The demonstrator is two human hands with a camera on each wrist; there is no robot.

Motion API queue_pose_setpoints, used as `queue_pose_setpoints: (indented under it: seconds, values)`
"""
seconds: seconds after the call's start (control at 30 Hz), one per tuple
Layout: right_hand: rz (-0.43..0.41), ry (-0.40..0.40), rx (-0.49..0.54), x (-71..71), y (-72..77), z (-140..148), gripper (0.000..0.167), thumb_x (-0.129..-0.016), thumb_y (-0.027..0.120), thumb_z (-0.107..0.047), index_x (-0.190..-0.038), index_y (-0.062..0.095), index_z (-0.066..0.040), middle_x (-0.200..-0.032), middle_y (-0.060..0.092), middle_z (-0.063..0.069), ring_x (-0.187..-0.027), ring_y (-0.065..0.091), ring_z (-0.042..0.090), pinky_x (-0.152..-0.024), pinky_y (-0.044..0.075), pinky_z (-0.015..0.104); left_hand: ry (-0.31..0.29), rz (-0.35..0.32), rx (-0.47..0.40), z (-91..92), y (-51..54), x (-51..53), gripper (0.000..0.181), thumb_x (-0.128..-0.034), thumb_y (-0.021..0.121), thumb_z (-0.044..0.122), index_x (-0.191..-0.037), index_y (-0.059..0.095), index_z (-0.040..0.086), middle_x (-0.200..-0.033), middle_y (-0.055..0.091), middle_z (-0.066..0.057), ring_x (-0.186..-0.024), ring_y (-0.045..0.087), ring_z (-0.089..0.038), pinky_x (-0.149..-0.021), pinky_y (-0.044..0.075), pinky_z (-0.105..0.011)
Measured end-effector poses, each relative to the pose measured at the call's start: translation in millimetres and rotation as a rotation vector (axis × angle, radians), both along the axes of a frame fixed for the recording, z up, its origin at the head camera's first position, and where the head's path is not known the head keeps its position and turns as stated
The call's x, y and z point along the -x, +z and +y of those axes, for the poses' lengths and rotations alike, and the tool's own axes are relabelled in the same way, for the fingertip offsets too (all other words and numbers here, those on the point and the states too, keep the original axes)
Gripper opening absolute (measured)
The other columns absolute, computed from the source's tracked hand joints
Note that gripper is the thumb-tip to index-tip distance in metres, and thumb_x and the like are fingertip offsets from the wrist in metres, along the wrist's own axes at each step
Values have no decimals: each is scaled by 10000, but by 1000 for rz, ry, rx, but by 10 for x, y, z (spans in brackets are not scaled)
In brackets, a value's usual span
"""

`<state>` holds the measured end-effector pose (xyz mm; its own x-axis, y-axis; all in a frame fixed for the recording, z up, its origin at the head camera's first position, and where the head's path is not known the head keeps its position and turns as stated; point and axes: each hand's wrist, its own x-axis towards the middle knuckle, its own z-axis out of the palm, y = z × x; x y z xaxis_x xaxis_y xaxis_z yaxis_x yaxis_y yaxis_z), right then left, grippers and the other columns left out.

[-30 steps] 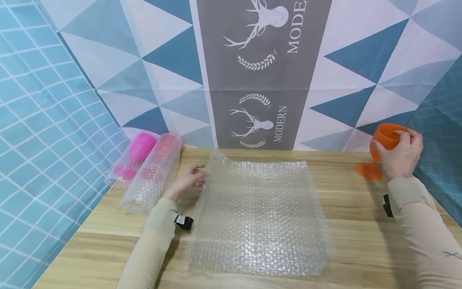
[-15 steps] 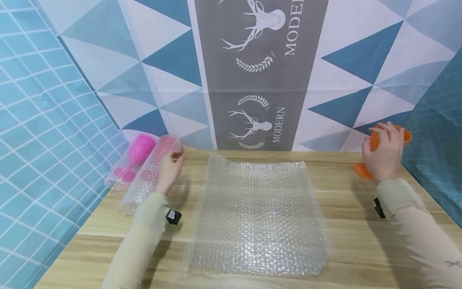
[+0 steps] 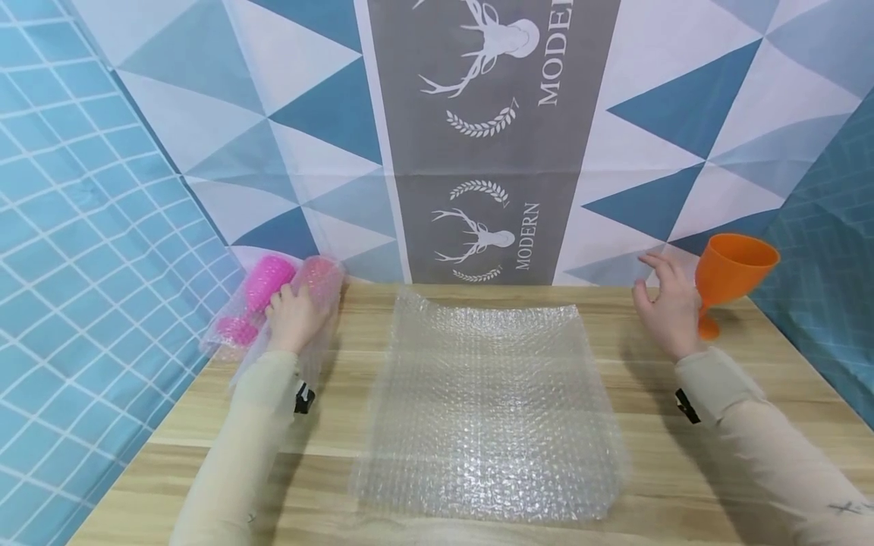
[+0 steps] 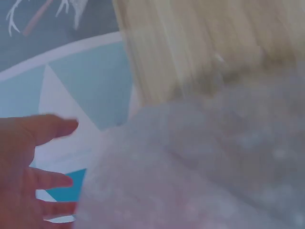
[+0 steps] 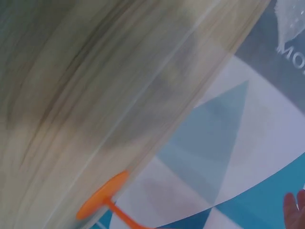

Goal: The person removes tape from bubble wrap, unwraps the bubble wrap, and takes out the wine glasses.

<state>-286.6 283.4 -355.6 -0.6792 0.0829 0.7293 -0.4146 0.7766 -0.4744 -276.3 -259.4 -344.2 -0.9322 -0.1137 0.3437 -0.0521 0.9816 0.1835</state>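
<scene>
Orange goblet (image 3: 733, 271) stood unwrapped beside right hand (image 3: 671, 309), fingers loose; left hand (image 3: 293, 320), fingers parted, lay over wrapped coral cup (image 3: 321, 273), seemingly to tidy it; next move likely called for goblet on bubble wrap (image 3: 488, 409)

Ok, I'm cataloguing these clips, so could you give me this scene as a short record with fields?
left hand: over the reddish cup; contact unclear
right hand: beside the orange cup, not gripping it
orange cup: upright, unwrapped
bubble wrap: sheet spread mid-table, far edge curling up
wrapped cups: reddish and pink cup, lying side by side, far left
surface: wooden table
</scene>
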Motion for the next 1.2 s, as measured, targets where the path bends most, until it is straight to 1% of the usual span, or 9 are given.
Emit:
queue_pose_setpoints:
  seconds: [0.07, 0.13, 0.33, 0.47, 0.57, 0.63, 0.83, 0.97, 1.2]
  values:
    - [-44, 18, -3, -29, 5, -60, 341, -878, 497, -81, -1212, 535, -22, -1256, 483, 178, -1002, 500, 394, -807, 427, 529, 11, -43, 7, -32, -18, -7, 748, -811, 615, 384, -1304, 334, -104, -1058, 424, -390, -972, 423, -534, -825, 360, -639]
    - [-71, 42, 1, -47, 15, -109, 331, -880, 498, -78, -1201, 536, -8, -1232, 485, 183, -993, 506, 374, -821, 448, 531, 11, -79, 8, -64, -40, -3, 796, -794, 628, 426, -1327, 312, -74, -1071, 413, -399, -990, 414, -545, -837, 345, -649]
    - [-158, 125, 28, -86, 36, -240, 303, -894, 483, -90, -1171, 539, 17, -1171, 495, 194, -1045, 516, 337, -831, 471, 503, 2, -141, 6, -135, -72, 44, 748, -804, 607, 452, -1317, 341, -23, -1091, 400, -408, -1004, 407, -564, -835, 333, -682]
    - [-237, 187, 41, -121, 57, -343, 322, -906, 467, -117, -1197, 524, 9, -1179, 475, 212, -1056, 525, 373, -818, 482, 503, 9, -201, -10, -159, -54, 54, 770, -814, 593, 448, -1377, 281, 25, -1148, 368, -436, -1038, 378, -597, -847, 296, -724]
    - [-276, 208, 23, -145, 62, -409, 333, -909, 469, -131, -1208, 520, 5, -1177, 475, 218, -1048, 534, 377, -805, 489, 504, 8, -222, -18, -156, -29, 45, 784, -816, 602, 394, -1406, 235, 32, -1182, 359, -438, -1072, 357, -606, -859, 276, -736]
    - [-299, 221, 14, -162, 58, -439, 336, -911, 473, -133, -1216, 514, 4, -1184, 470, 224, -1043, 538, 374, -803, 491, 506, 2, -215, -15, -142, -9, 32, 770, -813, 615, 347, -1406, 240, 28, -1185, 369, -426, -1079, 362, -595, -861, 285, -729]
    - [-348, 274, 15, -201, 51, -508, 339, -913, 475, -116, -1224, 499, 17, -1201, 465, 239, -1025, 549, 399, -812, 487, 515, -8, -142, -23, -114, 25, 7, 676, -794, 648, 251, -1350, 342, 19, -1148, 425, -387, -1041, 419, -559, -829, 348, -698]
    - [-375, 311, 8, -212, 39, -551, 333, -911, 481, -108, -1214, 501, 29, -1207, 468, 244, -1028, 549, 408, -816, 494, 504, -13, -113, -39, -114, 33, 2, 686, -793, 651, 249, -1368, 335, 49, -1133, 450, -365, -1014, 444, -542, -806, 368, -687]
    - [-422, 317, -29, -230, 10, -613, 332, -921, 481, -142, -1213, 506, 15, -1204, 508, 224, -1020, 564, 369, -827, 492, 492, -34, -46, -48, -54, 67, -39, 658, -797, 649, 257, -1362, 368, 67, -1147, 478, -330, -1008, 465, -512, -801, 372, -678]
